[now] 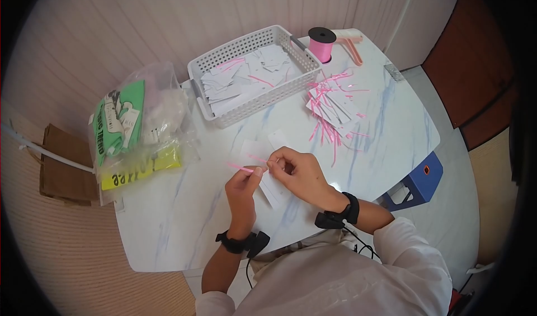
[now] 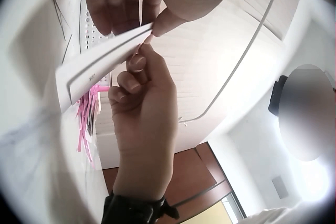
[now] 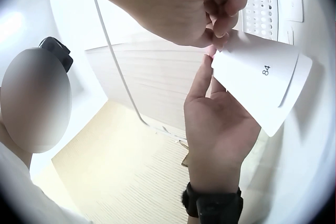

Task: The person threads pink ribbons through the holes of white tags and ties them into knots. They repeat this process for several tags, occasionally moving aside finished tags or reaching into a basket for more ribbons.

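Both hands meet over the table, fingertips close together at the corner of a white card [image 3: 257, 77] with a printed 84. My left hand [image 1: 241, 196] pinches this corner and a pink ribbon [image 1: 239, 167] between thumb and forefinger. Opposite it, my right hand [image 1: 302, 176] pinches the ribbon with thumb and forefinger, its other fingers curled. In the left wrist view the card [image 2: 105, 64] shows edge-on, with a slit line near its border. Loose white cards [image 1: 276, 138] lie just beyond the hands. To the right is a pile of cards [image 1: 333, 109] with pink ribbons.
A white perforated basket [image 1: 263, 104] of cards stands at the back. Beside it are a pink ribbon spool [image 1: 320, 50] and a pink and white object [image 1: 352, 50]. Plastic-bagged goods [image 1: 120, 123] lie at the left edge. A blue box [image 1: 419, 182] stands off the table's right side.
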`<state>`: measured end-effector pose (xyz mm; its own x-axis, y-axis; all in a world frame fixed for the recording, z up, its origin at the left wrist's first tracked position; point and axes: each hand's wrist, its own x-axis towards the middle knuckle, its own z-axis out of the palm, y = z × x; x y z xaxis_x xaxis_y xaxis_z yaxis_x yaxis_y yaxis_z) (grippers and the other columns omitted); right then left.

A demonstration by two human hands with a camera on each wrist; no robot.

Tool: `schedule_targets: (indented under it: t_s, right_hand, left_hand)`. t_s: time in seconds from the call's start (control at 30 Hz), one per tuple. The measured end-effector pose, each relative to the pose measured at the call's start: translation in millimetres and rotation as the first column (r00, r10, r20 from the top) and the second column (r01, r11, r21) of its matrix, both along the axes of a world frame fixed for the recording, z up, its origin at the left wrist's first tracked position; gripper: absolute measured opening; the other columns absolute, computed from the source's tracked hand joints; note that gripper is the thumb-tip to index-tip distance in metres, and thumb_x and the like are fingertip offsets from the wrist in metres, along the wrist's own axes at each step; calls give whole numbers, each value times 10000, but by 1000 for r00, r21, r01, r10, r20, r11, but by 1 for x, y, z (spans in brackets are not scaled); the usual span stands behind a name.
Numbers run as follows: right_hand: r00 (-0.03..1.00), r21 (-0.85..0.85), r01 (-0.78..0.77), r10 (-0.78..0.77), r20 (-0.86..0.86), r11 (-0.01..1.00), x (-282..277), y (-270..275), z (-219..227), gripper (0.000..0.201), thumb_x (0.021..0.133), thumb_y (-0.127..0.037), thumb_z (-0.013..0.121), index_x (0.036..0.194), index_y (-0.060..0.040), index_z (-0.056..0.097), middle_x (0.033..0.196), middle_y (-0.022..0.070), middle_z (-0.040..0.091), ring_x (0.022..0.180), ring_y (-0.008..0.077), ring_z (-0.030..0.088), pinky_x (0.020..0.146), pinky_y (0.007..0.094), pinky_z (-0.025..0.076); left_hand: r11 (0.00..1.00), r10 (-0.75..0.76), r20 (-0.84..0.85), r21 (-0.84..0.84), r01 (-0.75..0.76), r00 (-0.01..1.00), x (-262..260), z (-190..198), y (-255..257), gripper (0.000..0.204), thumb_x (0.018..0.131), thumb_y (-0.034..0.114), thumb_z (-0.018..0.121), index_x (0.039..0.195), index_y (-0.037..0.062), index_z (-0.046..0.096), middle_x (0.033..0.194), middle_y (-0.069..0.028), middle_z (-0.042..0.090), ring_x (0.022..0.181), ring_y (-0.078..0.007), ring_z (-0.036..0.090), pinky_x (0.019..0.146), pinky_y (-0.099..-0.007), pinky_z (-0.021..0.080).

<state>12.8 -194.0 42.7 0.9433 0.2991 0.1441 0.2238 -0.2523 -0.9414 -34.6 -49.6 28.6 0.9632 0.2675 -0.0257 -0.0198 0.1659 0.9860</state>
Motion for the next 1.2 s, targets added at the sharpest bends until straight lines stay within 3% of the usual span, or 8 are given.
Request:
schedule_targets:
  t_s: [0.17, 0.27, 0.33, 0.43, 0.53, 0.73, 0.93, 1.2]
  right_hand:
    - [997, -111, 29, -20, 81, 993, -1, -1, 7, 82, 830, -155, 639, 861, -80, 629, 647, 40, 613, 528, 192, 589, 507, 301, 448]
    - [994, -143, 35, -20, 105, 989, 0, -2, 7, 82, 821, -148, 642, 864, -79, 637, 660, 47, 619, 556, 199, 603, 528, 307, 464]
    - [987, -141, -2, 24, 160, 990, 1, -4, 4, 97, 841, -120, 639, 895, -40, 646, 711, 55, 640, 559, 117, 566, 512, 249, 443]
    - [988, -127, -82, 97, 119, 989, -1, -5, 10, 102, 838, -106, 642, 908, -33, 653, 755, 62, 647, 592, 119, 576, 531, 244, 455]
    - [987, -2, -159, 159, 17, 987, -5, -5, 13, 111, 825, -99, 634, 897, -15, 653, 759, 99, 629, 613, 191, 586, 547, 288, 467]
    - [981, 77, -190, 192, -19, 979, -6, -5, 7, 120, 838, -112, 646, 918, -24, 663, 750, 67, 631, 641, 132, 574, 528, 256, 444]
    - [966, 3, -255, 255, -45, 967, -1, -14, 8, 141, 831, -127, 668, 934, -31, 661, 744, 53, 626, 635, 123, 558, 545, 262, 446]
    - [973, -22, -230, 231, 20, 973, -6, -10, 6, 145, 823, -166, 693, 877, -36, 658, 712, 69, 610, 597, 167, 550, 549, 285, 446]
  left_hand:
    - [987, -55, -14, -151, 53, 998, 1, -1, 3, 161, 895, 94, 620, 920, -56, 672, 922, -79, 679, 833, -122, 602, 787, -272, 459]
    - [1000, 5, -9, -1, -5, 1000, 1, 2, -2, 133, 876, 87, 637, 898, -33, 690, 965, -82, 662, 871, -143, 612, 764, -282, 479]
    - [892, -26, 252, 442, -91, 967, 3, -9, 1, 141, 897, 40, 585, 944, -64, 667, 1029, -105, 607, 921, -159, 607, 801, -282, 500]
    - [917, 11, 270, 381, -117, 963, 4, -8, -1, 101, 866, 37, 629, 927, 27, 710, 1007, -85, 597, 896, -145, 594, 702, -242, 482]
    - [936, 17, 203, 342, -87, 979, 4, -7, 3, 114, 855, 3, 632, 943, 4, 703, 954, -74, 604, 834, -129, 589, 689, -233, 476]
    - [966, -36, 159, 260, -7, 987, 2, 3, 2, 142, 857, -12, 629, 984, -28, 689, 862, -47, 595, 723, -93, 569, 661, -212, 455]
    - [950, -168, 122, 285, 128, 978, 3, 5, 10, 181, 865, 7, 625, 1033, -11, 688, 827, -37, 593, 707, -83, 559, 652, -206, 439]
    - [925, -159, 131, 367, 102, 979, 3, 6, 10, 186, 830, 19, 663, 1009, 25, 713, 757, -24, 580, 697, -87, 545, 651, -214, 428]
